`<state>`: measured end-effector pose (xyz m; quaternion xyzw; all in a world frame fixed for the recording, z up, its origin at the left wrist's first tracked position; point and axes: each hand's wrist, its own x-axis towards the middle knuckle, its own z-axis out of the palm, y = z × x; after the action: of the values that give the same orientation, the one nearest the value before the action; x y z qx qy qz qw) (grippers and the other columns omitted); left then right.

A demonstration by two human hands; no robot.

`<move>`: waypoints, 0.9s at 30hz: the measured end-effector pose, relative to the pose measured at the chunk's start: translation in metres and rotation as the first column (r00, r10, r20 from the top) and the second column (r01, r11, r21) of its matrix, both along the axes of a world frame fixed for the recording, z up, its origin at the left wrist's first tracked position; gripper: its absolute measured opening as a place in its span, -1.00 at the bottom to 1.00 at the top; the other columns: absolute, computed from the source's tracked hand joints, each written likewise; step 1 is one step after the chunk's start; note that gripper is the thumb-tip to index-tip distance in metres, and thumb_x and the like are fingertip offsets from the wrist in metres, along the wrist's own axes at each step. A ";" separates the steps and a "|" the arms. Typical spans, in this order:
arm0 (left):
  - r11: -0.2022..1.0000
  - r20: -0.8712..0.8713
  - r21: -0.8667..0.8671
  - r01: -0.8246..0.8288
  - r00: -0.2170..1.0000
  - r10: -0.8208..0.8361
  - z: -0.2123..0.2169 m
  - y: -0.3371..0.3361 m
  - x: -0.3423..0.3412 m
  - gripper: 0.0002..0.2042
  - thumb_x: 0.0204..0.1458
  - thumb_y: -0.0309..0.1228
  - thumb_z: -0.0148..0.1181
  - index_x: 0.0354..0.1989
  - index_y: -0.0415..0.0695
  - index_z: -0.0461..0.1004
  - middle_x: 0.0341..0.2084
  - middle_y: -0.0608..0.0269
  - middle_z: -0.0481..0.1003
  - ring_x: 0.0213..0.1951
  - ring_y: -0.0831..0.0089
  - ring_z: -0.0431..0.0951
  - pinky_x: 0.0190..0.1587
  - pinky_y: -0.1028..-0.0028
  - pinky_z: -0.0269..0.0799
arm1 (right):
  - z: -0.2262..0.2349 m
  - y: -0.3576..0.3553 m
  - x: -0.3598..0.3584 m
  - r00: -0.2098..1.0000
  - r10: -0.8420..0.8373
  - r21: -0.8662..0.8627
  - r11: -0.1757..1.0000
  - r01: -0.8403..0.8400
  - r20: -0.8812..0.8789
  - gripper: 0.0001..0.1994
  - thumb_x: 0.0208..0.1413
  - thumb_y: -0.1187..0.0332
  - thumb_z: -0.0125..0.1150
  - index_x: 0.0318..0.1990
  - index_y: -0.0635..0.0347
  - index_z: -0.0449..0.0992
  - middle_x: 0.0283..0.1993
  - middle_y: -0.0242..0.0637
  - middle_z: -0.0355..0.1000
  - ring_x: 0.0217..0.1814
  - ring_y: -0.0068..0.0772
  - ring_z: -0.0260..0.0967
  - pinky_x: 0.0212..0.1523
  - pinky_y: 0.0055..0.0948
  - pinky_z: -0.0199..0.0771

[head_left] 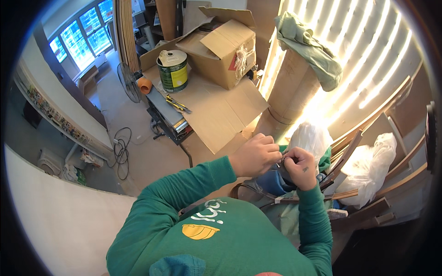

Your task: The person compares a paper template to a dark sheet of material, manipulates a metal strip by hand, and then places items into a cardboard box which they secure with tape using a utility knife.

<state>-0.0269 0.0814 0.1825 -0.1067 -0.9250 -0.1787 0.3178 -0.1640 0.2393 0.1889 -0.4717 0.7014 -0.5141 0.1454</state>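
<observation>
Both hands meet close in front of the chest. The left hand [255, 155] and right hand [300, 166] pinch a small thin metal piece [282, 159] between their fingertips; it is too small to make out. A white plastic bag [309, 138] sits just behind.

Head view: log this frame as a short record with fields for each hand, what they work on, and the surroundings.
left hand: closed, knuckles up, meeting the right hand
right hand: fingertips pinching something small, too small to identify
between hands: small item over a blue bag
bench: flattened cardboard, paint can, open cardboard box
right side: white plastic bags, wooden strips
</observation>
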 end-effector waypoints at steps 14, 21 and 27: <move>0.938 -0.190 0.202 -0.283 0.928 0.321 -0.036 -0.153 0.108 -0.87 -0.07 -0.36 0.40 -0.33 -0.02 0.63 -0.37 0.43 0.51 -0.19 0.38 0.47 -0.03 0.29 0.26 | -0.043 -0.179 0.107 0.946 -0.054 0.022 0.999 0.050 0.319 -0.94 0.06 0.54 0.21 -0.43 0.32 0.49 -0.52 -0.42 0.40 -0.49 -0.70 0.31 -0.47 -0.61 0.32; 0.916 -0.175 0.247 -0.317 0.915 0.364 -0.046 -0.233 0.148 -0.89 -0.11 -0.41 0.37 -0.40 -0.05 0.56 -0.44 0.37 0.50 -0.33 0.32 0.50 -0.17 0.31 0.32 | -0.044 -0.272 0.160 0.980 -0.144 0.028 0.990 0.141 0.140 -0.92 0.00 0.50 0.20 -0.47 0.32 0.48 -0.54 -0.27 0.40 -0.52 -0.53 0.35 -0.47 -0.49 0.37; 0.899 -0.117 0.331 -0.287 0.933 0.341 -0.053 -0.279 0.166 -0.92 -0.09 -0.45 0.31 -0.42 -0.11 0.54 -0.52 0.24 0.50 -0.38 0.24 0.53 -0.22 0.30 0.36 | -0.035 -0.321 0.192 0.980 -0.151 0.014 0.988 0.154 -0.127 -0.95 0.01 0.54 0.17 -0.44 0.34 0.49 -0.50 -0.30 0.43 -0.50 -0.60 0.36 -0.45 -0.55 0.37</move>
<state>0.1394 -0.1975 0.1298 0.0801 -0.8598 -0.2572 0.4337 0.0275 -0.0821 0.1543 -0.4462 0.7494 -0.4846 0.0667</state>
